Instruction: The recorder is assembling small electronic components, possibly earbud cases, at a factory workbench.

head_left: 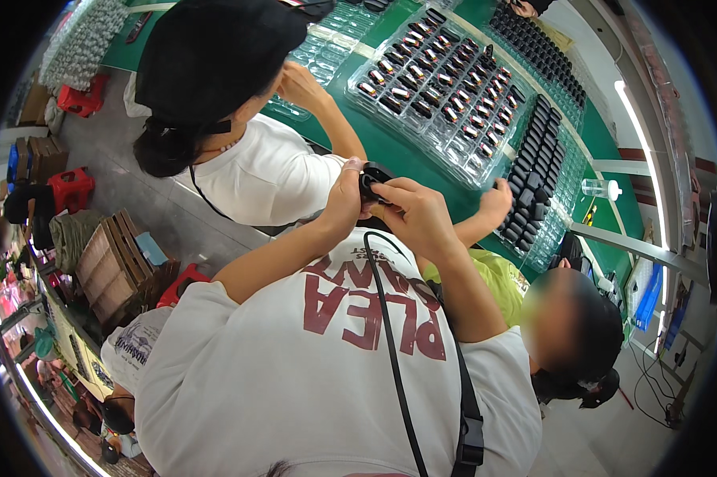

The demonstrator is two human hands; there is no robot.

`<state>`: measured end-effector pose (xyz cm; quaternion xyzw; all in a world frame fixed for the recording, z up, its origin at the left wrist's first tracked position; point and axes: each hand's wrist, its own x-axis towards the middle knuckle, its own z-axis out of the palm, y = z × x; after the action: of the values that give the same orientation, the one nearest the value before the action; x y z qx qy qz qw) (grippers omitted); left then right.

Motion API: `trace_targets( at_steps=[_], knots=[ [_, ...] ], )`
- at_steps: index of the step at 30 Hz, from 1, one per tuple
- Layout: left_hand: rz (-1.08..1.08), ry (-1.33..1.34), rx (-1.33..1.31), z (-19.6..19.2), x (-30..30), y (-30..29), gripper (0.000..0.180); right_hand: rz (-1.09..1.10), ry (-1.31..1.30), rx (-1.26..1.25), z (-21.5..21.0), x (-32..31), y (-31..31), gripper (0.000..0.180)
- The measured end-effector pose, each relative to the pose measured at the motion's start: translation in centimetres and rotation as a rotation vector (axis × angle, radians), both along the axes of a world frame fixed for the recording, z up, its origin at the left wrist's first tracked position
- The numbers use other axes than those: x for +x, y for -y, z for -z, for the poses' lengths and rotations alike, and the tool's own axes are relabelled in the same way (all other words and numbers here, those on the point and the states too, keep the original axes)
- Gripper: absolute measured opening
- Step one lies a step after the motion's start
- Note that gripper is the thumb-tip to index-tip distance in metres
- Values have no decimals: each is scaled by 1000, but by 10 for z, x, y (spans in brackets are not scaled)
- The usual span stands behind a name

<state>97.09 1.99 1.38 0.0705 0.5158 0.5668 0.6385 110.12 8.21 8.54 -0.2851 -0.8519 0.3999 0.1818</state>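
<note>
White T-shirt w/ red lettering (pixel 335 358) nearest, filling lower centre; black strap (pixel 394 342) running up over it to the hands. Both forearms raised in front of chest, meeting at small black part (pixel 372 181). Left hand (pixel 344 199) closed round part's left side, grip tight, thumb and fingers wrapped on it. Right hand (pixel 410 211) pinching same part from right, grip narrow, fingertips on its front. Part held in air, above table's near edge, not resting on anything.

Left of hands: seated person in white top and black cap (pixel 215 52), own hand raised to face. Right, lower: another person in yellow-green top (pixel 498 274), arm stretched to table, hand (pixel 498 199) touching column of black parts (pixel 533 167) laid in clear tray.

Beyond hands: green table (pixel 406 155). On it, clear blister tray (pixel 442 87) w/ rows of small dark pieces showing reddish and pale bits, approx centre. Further tray of black parts (pixel 537 48) at far right end. Empty-looking clear tray (pixel 331 44) behind capped person. Small clear bottle (pixel 601 188) on table's right edge.

Floor at left: red stools (pixel 72 184), stacked brown boxes (pixel 116 266), tray of pale round pieces (pixel 84 44) top left. Detail there too small to tell.
</note>
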Motion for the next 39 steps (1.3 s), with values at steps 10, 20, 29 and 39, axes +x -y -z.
trace_targets(
  at_steps=[10, 20, 29, 39],
  knots=[
    [264, -312, 148, -26, -18, 2, 61, 99, -42, 292, 9, 9, 0, 18],
    [283, -295, 152, -28, -31, 3, 27, 376, -248, 241, 1, 20, 1, 22],
    [417, -388, 347, -29, -24, 19, 29, 111, 55, -557, 14, 33, -7, 32],
    [283, -1142, 653, -24, -13, 27, 40, 105, -136, 170, 23, 26, 14, 42]
  ],
)
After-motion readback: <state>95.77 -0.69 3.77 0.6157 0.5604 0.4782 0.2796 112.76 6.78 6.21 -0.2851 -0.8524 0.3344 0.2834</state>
